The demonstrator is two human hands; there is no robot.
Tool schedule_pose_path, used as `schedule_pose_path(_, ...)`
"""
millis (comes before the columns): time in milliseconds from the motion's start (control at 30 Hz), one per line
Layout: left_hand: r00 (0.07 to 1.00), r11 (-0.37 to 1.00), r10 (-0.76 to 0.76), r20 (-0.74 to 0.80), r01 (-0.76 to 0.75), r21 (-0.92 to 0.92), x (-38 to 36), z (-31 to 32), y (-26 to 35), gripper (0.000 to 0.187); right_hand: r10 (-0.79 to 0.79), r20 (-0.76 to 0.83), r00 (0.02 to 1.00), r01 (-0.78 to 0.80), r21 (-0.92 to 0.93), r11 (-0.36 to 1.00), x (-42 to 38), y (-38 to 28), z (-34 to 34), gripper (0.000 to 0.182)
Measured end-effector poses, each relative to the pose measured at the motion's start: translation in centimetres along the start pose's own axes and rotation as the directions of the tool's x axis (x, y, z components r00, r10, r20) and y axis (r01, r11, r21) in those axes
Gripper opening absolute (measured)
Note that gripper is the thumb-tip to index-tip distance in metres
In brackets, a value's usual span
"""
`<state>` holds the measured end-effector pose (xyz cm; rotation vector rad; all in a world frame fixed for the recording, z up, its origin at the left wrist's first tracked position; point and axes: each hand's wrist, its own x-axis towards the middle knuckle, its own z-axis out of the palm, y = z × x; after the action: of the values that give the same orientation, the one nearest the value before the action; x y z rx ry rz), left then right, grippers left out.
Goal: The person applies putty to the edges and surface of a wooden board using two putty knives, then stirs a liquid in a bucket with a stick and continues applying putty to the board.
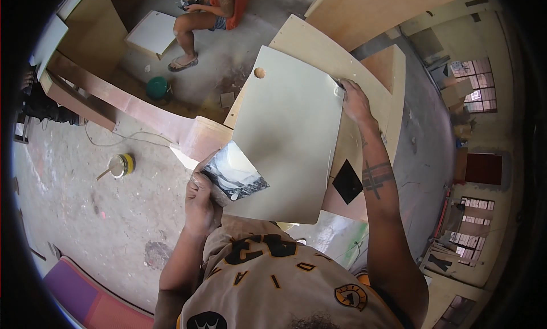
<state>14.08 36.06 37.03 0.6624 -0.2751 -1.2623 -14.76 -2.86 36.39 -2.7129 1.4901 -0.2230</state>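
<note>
A pale grey-white flat panel (285, 129) with rounded corners is tilted in front of my body. It has a round hole near its upper left corner. My right hand (356, 101) is closed around the panel's upper right edge, with a small dark spot by the fingertips. My left hand (200, 195) is closed at the lower left edge, gripping a glossy sheet (235, 172) with a blue, white and black print that lies over the panel. Whether those fingers also grip the panel's edge is hidden. A black square piece (347, 182) lies beside the panel, below my right hand.
Curved wooden furniture parts (319, 49) stand behind the panel. Another person (225, 9) sits beyond, near a white board (152, 32) and a green bowl (158, 88). A paint can (121, 166) with a stick stands on the left floor, near a cable (134, 136).
</note>
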Motion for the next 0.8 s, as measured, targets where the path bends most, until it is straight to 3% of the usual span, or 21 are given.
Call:
schedule_pose_path(300, 1.0, 1.0, 0.017, -0.013, -0.017, -0.008, -0.4, 0.4, -0.2, 0.053, -0.051, 0.005, 0.999, 0.051, -0.069, 0.996, -0.6, -0.3, -0.1, 0.049)
schedule_pose_path(400, 1.0, 1.0, 0.006, -0.014, -0.006, -0.02, -0.9, 0.6, -0.5, 0.053, -0.082, 0.117, 0.99, 0.079, 0.024, 0.997, -1.6, -0.4, -1.8, 0.046)
schedule_pose_path(500, 1.0, 0.999, -0.018, 0.007, 0.018, -0.032, -1.3, 1.0, -0.9, 0.053, 0.01, 0.2, 0.98, -0.027, 0.082, 0.996, -2.9, -0.9, -2.4, 0.042)
schedule_pose_path(800, 0.985, 0.98, -0.17, 0.034, 0.173, -0.1, -3.7, 2.3, -3.5, 0.054, -0.067, 0.171, 0.983, 0.036, 0.181, 0.983, -12.0, -4.1, -3.0, 0.042)
